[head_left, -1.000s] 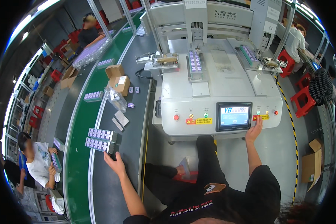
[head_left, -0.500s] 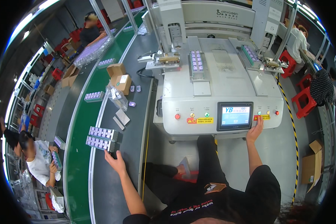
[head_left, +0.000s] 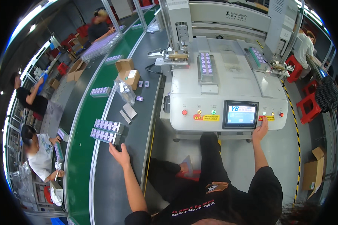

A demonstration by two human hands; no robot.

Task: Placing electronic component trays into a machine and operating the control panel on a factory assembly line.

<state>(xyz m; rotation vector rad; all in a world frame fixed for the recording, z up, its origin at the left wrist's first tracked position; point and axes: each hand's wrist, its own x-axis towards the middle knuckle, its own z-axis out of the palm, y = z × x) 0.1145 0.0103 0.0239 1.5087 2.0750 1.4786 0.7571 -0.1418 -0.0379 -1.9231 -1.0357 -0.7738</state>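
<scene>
My left hand is open, thumb and fingers apart. Its fingertips are at the near right corner of a tray filled with small purple-and-white pieces; whether they touch cannot be told. A second such tray lies right behind it on the dark bench. My right hand is raised to the machine's front panel, fingers stretched upward just below a green button, with nothing visible in it. Left of that hand is a lit touch screen. Another filled tray sits on the white machine.
Left of the bench runs a green conveyor belt carrying more trays. An open cardboard box, a plastic bag, loose purple pieces and two flat grey plates lie on the bench. A co-worker handles a tray across the belt.
The whole view has shifted slightly, so the machine and bench appear further right. My hands keep their places at the tray and panel. A person carrying something blue has come into view at the left.
</scene>
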